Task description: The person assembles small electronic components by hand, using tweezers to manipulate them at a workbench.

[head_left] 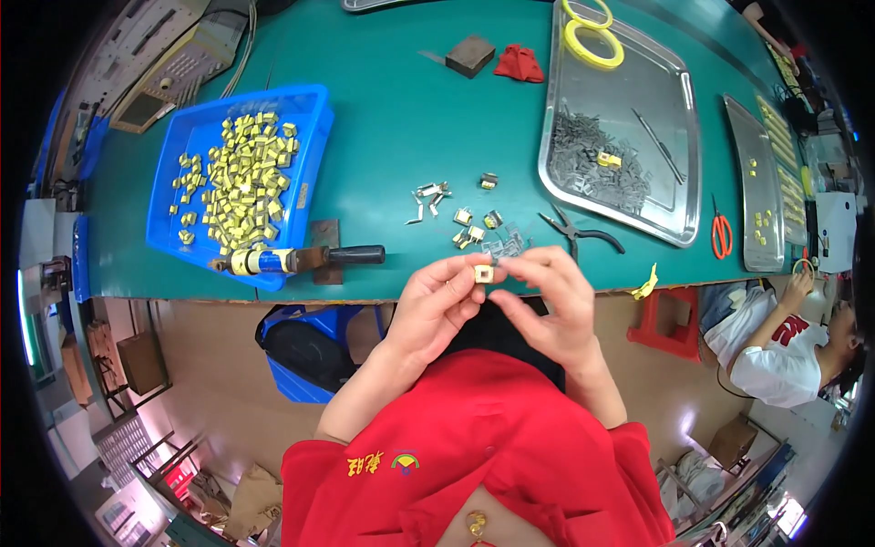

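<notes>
Between the fingertips of my left hand (427, 305) is a small yellow coil bobbin (484, 274) with a square opening facing up. My right hand (558, 305) is close on its other side, index fingertip at the bobbin's edge and thumb held apart; I see nothing between them. Just beyond my fingers lie thin grey metal pieces (507, 247) on the green table (383, 155). Several loose yellow coils with metal cores, such as one coil (464, 216), sit near them. Pliers (574, 233) with dark handles rest to the right.
A blue bin (319, 137) of yellow coils stands left, a black-handled tool (355, 255) by its near edge. At right, a metal tray (661, 221) holds grey pieces, tweezers and yellow tape rolls (593, 46). Orange-handled scissors (721, 237) lie beyond. Another person (784, 351) sits far right.
</notes>
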{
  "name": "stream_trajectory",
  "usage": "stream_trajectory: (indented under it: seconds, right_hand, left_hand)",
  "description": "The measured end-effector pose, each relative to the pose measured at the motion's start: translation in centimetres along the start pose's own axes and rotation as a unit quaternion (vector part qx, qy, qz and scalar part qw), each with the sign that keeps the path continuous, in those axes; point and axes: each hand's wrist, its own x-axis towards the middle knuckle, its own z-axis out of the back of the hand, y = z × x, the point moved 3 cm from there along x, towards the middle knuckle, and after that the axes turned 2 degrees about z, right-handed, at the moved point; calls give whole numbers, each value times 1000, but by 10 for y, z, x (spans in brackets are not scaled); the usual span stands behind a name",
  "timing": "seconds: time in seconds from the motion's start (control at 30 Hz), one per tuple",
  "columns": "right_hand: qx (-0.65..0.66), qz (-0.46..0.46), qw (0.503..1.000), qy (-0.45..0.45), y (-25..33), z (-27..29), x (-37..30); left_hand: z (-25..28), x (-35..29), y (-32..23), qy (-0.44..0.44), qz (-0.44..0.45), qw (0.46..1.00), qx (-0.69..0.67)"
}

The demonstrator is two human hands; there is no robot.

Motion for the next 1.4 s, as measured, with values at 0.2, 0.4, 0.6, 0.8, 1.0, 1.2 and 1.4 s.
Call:
stream_trajectory:
  seconds: [0.2, 0.4, 0.6, 0.8, 1.0, 1.2, 1.4]
  right_hand:
    - [-31, 59, 998, 17, -4, -5, -8]
    - [-46, -57, 994, -87, -25, 30, -13]
    - [-222, -82, 958, -160, -68, 96, -7]
    - [-242, -107, 954, -138, -93, 106, 5]
    - [-292, -35, 944, -151, -68, 83, -10]
    - [-221, -38, 971, -85, -45, 49, -37]
    - [-208, -19, 975, -79, -40, 43, -38]
  left_hand:
    - [0, -11, 4, -100, -22, 967, 233]
    - [-9, -13, -7, -101, -139, 910, 378]
    - [-5, -14, -27, -131, -323, 693, 631]
    - [-5, -12, -24, -152, -361, 626, 674]
    - [-5, -4, -26, -156, -373, 565, 719]
    - [-7, 4, -30, -141, -377, 534, 744]
    - [-7, -1, -28, -194, -392, 504, 744]
